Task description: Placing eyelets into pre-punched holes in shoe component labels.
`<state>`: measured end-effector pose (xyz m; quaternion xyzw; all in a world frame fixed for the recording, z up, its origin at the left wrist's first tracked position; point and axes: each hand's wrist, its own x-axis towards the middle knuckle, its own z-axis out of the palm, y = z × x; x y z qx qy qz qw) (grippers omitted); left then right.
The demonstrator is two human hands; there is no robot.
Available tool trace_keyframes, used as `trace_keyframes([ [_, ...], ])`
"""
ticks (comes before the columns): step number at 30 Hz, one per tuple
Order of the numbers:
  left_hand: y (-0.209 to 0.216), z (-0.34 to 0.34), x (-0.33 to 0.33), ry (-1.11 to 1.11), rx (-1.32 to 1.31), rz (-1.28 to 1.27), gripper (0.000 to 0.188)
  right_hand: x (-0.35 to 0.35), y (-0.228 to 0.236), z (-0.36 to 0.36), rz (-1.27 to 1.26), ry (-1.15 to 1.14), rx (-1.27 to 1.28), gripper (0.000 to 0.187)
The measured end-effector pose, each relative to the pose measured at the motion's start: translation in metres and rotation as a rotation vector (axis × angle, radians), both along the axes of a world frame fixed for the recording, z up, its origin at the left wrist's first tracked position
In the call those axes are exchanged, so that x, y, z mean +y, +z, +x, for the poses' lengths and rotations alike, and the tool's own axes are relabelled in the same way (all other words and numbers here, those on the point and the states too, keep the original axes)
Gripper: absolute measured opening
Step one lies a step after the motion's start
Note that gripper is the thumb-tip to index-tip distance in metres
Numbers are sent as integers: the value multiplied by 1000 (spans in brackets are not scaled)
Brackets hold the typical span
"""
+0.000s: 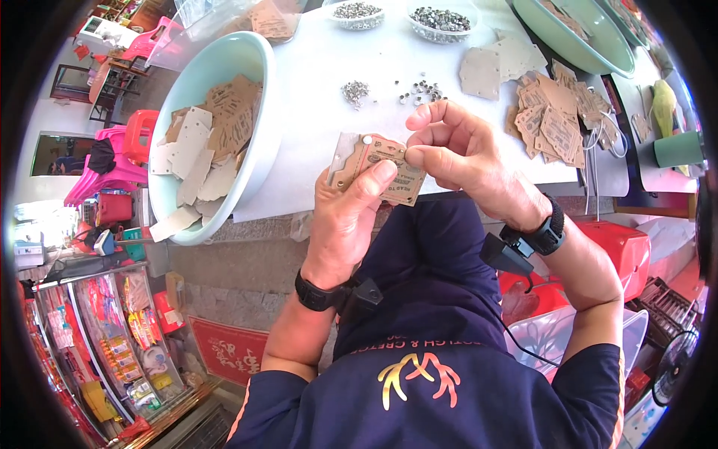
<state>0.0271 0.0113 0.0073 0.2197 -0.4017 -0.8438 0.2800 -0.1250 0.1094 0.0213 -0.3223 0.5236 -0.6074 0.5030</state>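
Observation:
My left hand point(345, 213) grips a brown printed cardboard tag point(404, 187) above the table's near edge, its thumb lying across the face. Against that tag's left side lies a grey board piece point(343, 156), with a round silver stud point(367, 139) at the top where the two meet. My right hand point(471, 153) is at the tag's upper right corner. Its thumb and forefinger are pinched there, the other fingers curled above; whatever sits between the fingertips is hidden. Just beyond are a pile of small silver rivets point(355, 93) and scattered metal caps point(422, 92).
A pale green basin point(262, 142) of brown and grey tags stands left. Tubs of metal fittings point(441, 34) stand at the back. Brown tags point(550, 120) and grey boards point(480, 72) lie right, near a second basin point(619, 63) and a white cable point(591, 176).

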Motion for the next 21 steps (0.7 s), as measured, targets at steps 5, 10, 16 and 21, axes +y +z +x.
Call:
trace_keyframes([
  [5, -10, 4, -4, -8, -42, -149, 23, -3, -27, 15, -83, -170, 252, 22],
  [10, -14, 11, -5, -33, -117, -217, 22, 7, -17, 23, 21, -145, 456, 21],
  [16, -12, 16, -6, -38, -80, -73, 21, 9, -14, 24, 85, -67, 472, 22],
  [21, -5, 15, -5, -31, -81, -109, 19, 6, -8, 17, 162, 61, 179, 24],
])
